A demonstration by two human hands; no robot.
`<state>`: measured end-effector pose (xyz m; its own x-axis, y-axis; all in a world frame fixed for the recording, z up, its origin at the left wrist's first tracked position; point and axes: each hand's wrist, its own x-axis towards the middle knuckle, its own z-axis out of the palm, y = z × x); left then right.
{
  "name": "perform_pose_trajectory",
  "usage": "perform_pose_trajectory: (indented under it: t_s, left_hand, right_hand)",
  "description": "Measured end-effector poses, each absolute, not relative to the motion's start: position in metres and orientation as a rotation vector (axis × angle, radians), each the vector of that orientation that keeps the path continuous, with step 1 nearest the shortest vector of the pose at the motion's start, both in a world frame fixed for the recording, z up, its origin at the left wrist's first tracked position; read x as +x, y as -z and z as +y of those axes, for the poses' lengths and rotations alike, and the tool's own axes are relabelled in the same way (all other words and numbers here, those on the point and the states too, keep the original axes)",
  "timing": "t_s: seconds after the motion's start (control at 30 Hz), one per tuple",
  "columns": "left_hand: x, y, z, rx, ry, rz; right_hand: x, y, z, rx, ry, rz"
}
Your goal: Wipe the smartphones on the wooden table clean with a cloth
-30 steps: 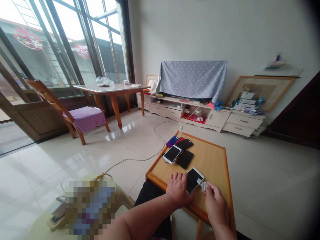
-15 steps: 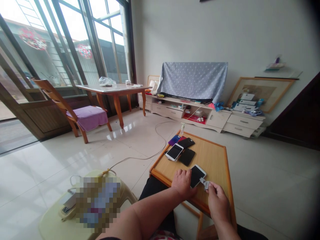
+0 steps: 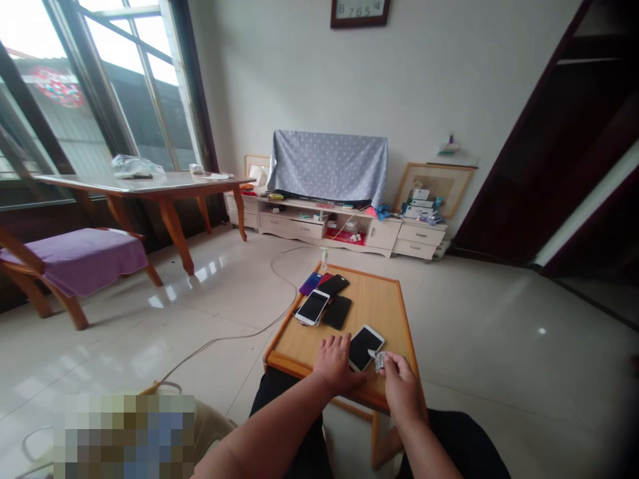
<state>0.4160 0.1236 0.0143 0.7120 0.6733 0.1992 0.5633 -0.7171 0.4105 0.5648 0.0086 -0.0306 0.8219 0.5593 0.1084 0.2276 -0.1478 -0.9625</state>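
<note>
The left hand [image 3: 333, 364] lies spread on the worktop [image 3: 379, 296], steadying the white phone [image 3: 366, 348] at its edge, while the right hand [image 3: 401, 389] pinches a cloth [image 3: 380, 360] tightly at the phone's corner.

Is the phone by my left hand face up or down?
Face up: the white phone shows its dark screen, lying on the table.

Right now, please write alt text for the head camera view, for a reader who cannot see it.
A person's left hand rests beside a white smartphone on a small wooden table, while the right hand pinches a grey cloth at the phone's corner. More phones lie farther along the table.
</note>
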Motion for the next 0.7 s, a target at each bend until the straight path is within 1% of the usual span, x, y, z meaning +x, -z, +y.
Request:
perform_pose_trajectory:
  t_s: [0.4, 0.7]
  left_hand:
    - [0.409, -0.009, 0.127, 2.635, -0.511, 0.923]
    - [0.409, -0.007, 0.131, 2.630, -0.510, 0.932]
  right_hand:
    - [0.564, 0.016, 0.035, -1.993, -0.046, -0.947]
    - [0.593, 0.009, 0.056, -2.093, -0.037, -0.973]
